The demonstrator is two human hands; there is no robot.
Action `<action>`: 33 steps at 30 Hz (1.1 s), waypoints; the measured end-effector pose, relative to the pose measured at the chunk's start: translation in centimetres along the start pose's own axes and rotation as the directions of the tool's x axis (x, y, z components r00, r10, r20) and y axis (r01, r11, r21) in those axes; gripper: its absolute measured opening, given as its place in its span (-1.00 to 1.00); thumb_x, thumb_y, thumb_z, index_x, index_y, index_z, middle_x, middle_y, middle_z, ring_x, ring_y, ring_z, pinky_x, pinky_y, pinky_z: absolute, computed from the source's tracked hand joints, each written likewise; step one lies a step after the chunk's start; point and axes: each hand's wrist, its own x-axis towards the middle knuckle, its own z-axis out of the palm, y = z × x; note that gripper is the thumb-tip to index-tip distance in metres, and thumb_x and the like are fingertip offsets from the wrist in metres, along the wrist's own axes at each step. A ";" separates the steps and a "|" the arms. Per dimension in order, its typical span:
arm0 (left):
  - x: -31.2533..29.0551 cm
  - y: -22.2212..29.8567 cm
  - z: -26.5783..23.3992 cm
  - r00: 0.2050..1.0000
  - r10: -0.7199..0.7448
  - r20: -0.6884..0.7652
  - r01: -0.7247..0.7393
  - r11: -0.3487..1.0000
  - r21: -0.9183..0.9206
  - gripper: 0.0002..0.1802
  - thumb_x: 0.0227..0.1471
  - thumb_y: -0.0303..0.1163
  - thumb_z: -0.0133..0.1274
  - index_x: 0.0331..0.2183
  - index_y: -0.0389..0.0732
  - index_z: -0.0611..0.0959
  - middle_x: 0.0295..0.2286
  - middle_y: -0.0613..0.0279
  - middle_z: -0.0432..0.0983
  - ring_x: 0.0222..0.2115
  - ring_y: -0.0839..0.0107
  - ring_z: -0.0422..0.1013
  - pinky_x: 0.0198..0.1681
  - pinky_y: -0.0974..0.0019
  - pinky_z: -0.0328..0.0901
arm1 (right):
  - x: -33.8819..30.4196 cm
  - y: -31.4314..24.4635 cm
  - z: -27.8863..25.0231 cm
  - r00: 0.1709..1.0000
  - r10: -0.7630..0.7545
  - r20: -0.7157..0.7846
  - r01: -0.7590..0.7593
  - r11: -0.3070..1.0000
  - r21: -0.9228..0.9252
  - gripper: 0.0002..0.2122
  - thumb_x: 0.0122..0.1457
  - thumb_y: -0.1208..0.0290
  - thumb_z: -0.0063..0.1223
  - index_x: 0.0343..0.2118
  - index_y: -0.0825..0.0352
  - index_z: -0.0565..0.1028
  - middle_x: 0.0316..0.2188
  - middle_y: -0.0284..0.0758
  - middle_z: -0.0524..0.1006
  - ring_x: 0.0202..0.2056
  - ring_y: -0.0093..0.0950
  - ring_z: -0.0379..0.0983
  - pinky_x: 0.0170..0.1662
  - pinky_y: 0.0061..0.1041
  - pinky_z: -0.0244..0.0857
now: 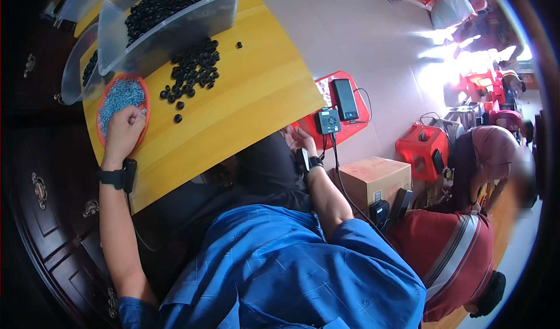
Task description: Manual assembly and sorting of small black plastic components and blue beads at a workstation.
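Note:
My left hand (125, 131) is closed in a fist-like pinch over an orange-red oval bowl (147, 102). Small silvery-blue metal pieces (121, 98), too small to name surely, fill this bowl. Whatever the fingertips hold is hidden. Down beside my right knee, just off the table's near edge, my right hand (300, 140) rests with loosely curled, parted fingers and nothing visible in it. Ahead of the bowl lies a loose heap of small round black parts (195, 69), a few of them strayed toward me. Each wrist wears a black strap with a device.
A clear plastic bin (169, 34) of black parts and a smaller clear container (73, 75) stand on the yellow table (256, 89). A red stool (357, 131) to the right bears a power bank and a cabled box. A carton (373, 180) and seated people are farther right.

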 end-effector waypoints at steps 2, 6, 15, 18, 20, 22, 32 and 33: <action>0.2 0.2 0.2 1.000 0.002 0.019 -0.002 1.000 -0.008 -0.84 0.06 -0.49 0.07 -0.49 -0.36 0.51 -0.66 0.28 0.30 -0.60 0.55 0.20 -0.47 0.37 0.18 | 2.1 -1.0 -1.0 0.998 -0.055 -0.030 0.059 0.984 0.168 -0.68 0.24 0.47 0.12 0.02 0.32 0.34 -0.03 -0.24 0.53 0.09 -0.24 0.44 0.14 -0.08 0.33; 0.1 0.2 0.1 0.999 0.002 0.048 0.000 0.999 -0.038 -0.85 0.09 -0.50 0.04 -0.49 -0.34 0.49 -0.64 0.37 0.25 -0.58 0.60 0.17 -0.48 0.41 0.15 | 4.8 -2.2 -1.2 0.971 -0.190 -0.148 0.236 0.872 0.429 -0.65 0.19 0.56 0.11 0.02 0.27 0.34 0.00 -0.22 0.47 0.06 -0.18 0.43 0.11 -0.06 0.34; -0.1 -0.1 0.2 0.996 -0.032 0.079 0.039 0.994 -0.099 -0.84 0.11 -0.49 0.05 -0.49 -0.32 0.49 -0.63 0.43 0.24 -0.56 0.64 0.15 -0.48 0.45 0.11 | 4.4 0.3 -1.0 0.951 -0.231 -0.207 0.298 0.866 0.402 -0.78 0.20 0.50 -0.04 -0.08 0.25 0.40 -0.10 -0.30 0.57 -0.02 -0.25 0.55 0.12 -0.01 0.31; -0.1 0.1 -0.1 0.996 -0.020 0.088 0.029 0.995 -0.096 -0.84 0.12 -0.49 0.06 -0.49 -0.31 0.49 -0.63 0.44 0.24 -0.57 0.65 0.14 -0.48 0.46 0.12 | 4.2 2.6 -1.2 0.976 -0.170 -0.139 0.200 0.947 0.249 -0.77 0.31 0.45 -0.19 -0.04 0.18 0.47 -0.06 -0.35 0.59 0.01 -0.28 0.54 0.16 -0.04 0.27; -0.1 0.0 -0.3 0.996 -0.015 0.087 0.022 0.997 -0.076 -0.84 0.11 -0.50 0.07 -0.49 -0.31 0.50 -0.63 0.45 0.25 -0.57 0.66 0.15 -0.47 0.46 0.13 | 4.6 3.1 -1.8 0.988 -0.090 -0.128 0.119 0.962 0.247 -0.77 0.32 0.42 -0.19 -0.05 0.19 0.48 -0.08 -0.37 0.60 0.02 -0.30 0.54 0.16 -0.04 0.26; 0.1 0.0 0.0 0.996 -0.019 0.092 0.028 0.994 -0.105 -0.85 0.10 -0.51 0.07 -0.49 -0.32 0.51 -0.63 0.45 0.27 -0.57 0.66 0.17 -0.47 0.46 0.15 | 5.2 3.1 -3.4 1.000 0.012 -0.016 -0.007 0.967 0.256 -0.80 0.33 0.40 -0.11 -0.05 0.22 0.49 -0.14 -0.41 0.63 0.02 -0.32 0.54 0.16 -0.06 0.25; -0.3 0.3 1.1 1.000 0.003 0.004 -0.003 1.000 -0.029 -0.87 0.05 -0.52 0.09 -0.51 -0.34 0.56 -0.68 0.32 0.42 -0.62 0.63 0.30 -0.52 0.41 0.23 | 1.4 1.2 -2.2 0.964 0.235 0.123 -0.174 0.910 -0.376 -0.76 0.39 0.35 -0.10 0.00 0.31 0.47 -0.12 -0.13 0.60 -0.07 -0.26 0.55 0.04 -0.33 0.44; -0.7 0.3 0.9 1.000 -0.005 -0.003 0.005 1.000 -0.005 -0.88 0.04 -0.52 0.09 -0.51 -0.34 0.56 -0.68 0.31 0.42 -0.63 0.63 0.29 -0.52 0.40 0.23 | 0.9 1.4 -1.6 0.949 0.282 0.137 -0.202 0.884 -0.422 -0.75 0.39 0.34 -0.11 0.01 0.31 0.48 -0.11 -0.13 0.59 -0.07 -0.27 0.55 0.04 -0.35 0.44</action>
